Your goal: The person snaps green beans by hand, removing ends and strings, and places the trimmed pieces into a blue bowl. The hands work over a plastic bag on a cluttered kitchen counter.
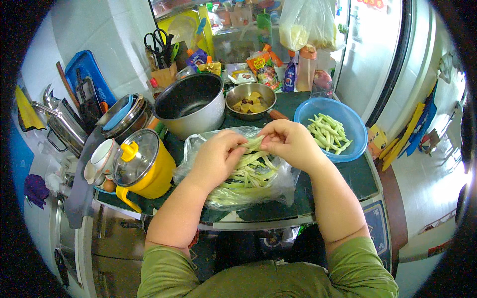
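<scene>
Between the fingertips of my left hand (220, 154) and my right hand (287, 139) is a pale green bean pod (254, 143), pinched at both ends. Below it, a clear plastic bag (216, 199) lies spread on the dark counter, with several long green beans (249, 173) on it. To the right of my right hand stands a translucent blue plastic bowl (356, 130), holding a heap of shorter bean pieces (328, 132). My fingers cover part of the pod.
Behind the bag stand a deep inner pot (208, 113) and a steel pan (229, 89) with cut food, its wooden handle (278, 114) towards me. A yellow lidded pot (156, 171) is at the left, by stacked bowls (104, 152). Sauce pouches (262, 67) line the back.
</scene>
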The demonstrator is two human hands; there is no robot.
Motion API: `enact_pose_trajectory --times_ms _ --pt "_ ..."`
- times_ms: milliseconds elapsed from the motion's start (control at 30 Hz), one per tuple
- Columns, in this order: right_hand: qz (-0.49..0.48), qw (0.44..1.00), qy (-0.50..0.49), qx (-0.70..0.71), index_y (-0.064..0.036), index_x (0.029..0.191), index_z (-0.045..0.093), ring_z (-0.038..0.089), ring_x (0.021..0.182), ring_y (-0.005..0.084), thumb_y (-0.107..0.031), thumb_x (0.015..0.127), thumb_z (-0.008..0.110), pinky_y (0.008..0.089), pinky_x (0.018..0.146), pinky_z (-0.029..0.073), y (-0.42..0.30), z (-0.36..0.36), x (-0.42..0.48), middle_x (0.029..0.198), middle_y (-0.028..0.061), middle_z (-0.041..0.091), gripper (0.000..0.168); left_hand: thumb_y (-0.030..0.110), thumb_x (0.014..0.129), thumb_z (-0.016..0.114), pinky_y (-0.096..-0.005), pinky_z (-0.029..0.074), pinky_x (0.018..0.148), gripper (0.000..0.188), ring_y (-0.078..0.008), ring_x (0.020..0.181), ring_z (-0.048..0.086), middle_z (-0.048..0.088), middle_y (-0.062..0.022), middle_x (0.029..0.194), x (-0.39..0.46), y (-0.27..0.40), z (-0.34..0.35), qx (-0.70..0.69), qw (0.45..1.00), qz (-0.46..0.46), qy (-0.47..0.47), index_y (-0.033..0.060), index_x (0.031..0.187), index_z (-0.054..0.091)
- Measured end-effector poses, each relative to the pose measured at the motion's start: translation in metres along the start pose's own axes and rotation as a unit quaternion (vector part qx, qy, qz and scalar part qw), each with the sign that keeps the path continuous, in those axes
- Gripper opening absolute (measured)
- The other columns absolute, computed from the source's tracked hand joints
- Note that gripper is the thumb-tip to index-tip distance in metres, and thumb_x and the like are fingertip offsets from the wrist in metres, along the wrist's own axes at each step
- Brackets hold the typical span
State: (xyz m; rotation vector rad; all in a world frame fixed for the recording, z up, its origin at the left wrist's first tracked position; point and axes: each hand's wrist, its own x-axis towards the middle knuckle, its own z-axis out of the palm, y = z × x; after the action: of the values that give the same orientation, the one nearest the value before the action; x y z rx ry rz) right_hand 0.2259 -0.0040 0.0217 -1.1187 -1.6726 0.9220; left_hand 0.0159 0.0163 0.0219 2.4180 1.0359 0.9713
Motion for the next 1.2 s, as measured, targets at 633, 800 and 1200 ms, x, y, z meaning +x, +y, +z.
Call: enact_pose_trajectory --times_ms 633,800,1200 --pt "-0.094 0.894 0.208 0.385 -0.003 0.102 0.052 0.06 0.071 0.0109 -0.015 0.101 0.041 0.0214 0.06 0.048 0.005 -0.003 0.004 0.098 0.0116 0.064 0.016 0.01 0.085 0.063 -0.0286 0.048 0.074 0.024 -0.0181 0.082 0.061 0.066 -0.01 0.091 -0.006 0.003 -0.004 -0.094 0.995 -0.015 0.013 -0.0001 0.106 0.064" --pt "-0.105 0.869 0.189 0.444 -0.003 0.102 0.051 0.063 0.074 0.014 -0.014 0.1 0.042 0.0245 0.061 0.051 0.01 -0.005 0.006 0.097 0.0128 0.063 0.014 0.007 0.083 0.066 -0.0266 0.048 0.068 0.019 -0.0131 0.074 0.06 0.065 -0.0075 0.086 -0.009 -0.003 0.001 -0.096 0.994 -0.054 0.022 -0.0009 0.1 0.063" --pt "-0.047 0.899 -0.066 0.431 -0.002 0.092 0.06 0.059 0.07 0.0178 -0.048 0.094 0.048 0.0273 0.058 0.045 0.008 -0.001 -0.002 0.079 0.0092 0.061 0.047 0.011 0.095 0.054 -0.0187 0.04 0.056 0.007 -0.0079 0.066 0.057 0.065 -0.0036 0.082 -0.005 -0.013 -0.002 -0.455 0.876 -0.127 0.093 0.0051 0.095 0.058"
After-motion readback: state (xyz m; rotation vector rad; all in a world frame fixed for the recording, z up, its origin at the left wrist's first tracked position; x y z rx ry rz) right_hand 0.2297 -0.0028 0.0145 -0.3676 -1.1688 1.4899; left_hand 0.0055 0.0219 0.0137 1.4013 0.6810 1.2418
